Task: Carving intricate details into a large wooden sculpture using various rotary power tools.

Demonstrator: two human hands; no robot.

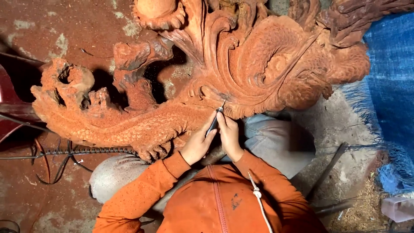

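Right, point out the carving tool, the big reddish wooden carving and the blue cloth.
Slim dark carving tool [214,122], head view, mid-shaft between both hands.
Large reddish-brown carved wooden sculpture [258,60], head view, swirled relief.
Blue fringed cloth [390,86], head view, woven surface.

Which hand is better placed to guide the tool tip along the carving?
Probably the right hand: its fingers grip the tool nearest the tip, on the carving. The left hand steadies the shaft lower down.
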